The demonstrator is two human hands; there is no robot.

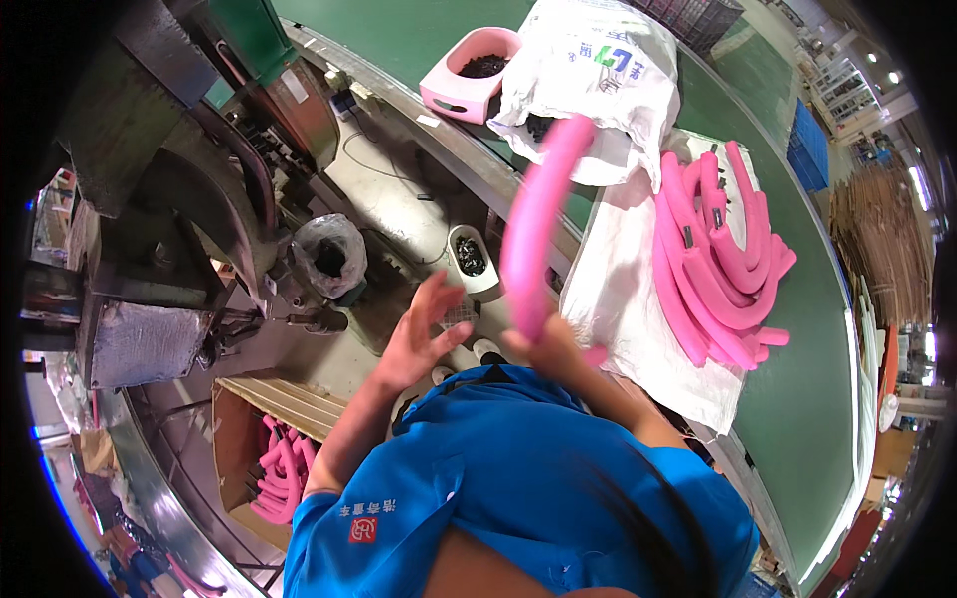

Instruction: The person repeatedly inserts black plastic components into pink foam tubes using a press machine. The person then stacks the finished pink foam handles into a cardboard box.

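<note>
A curved pink tube [538, 229], blurred by motion, rises upright in front of me. My right hand [554, 347] is closed round its lower end. Left of it, my left hand [427, 334] is held up with fingers spread, touching nothing. More bent pink tubes [723, 289] lie heaped on a flat white sack [608, 269] to my right, some with dark fittings on them. Behind the held tube stands a white printed sack [598, 85] with dark contents at its mouth.
A pink scoop-shaped bin [457, 104] of small black parts sits on the green table [812, 399]. Below are a white tray [480, 282] of black parts and a plastic-lined bucket [344, 234]. A heavy machine [150, 209] stands left, near a cardboard box [231, 448] of pink tubes.
</note>
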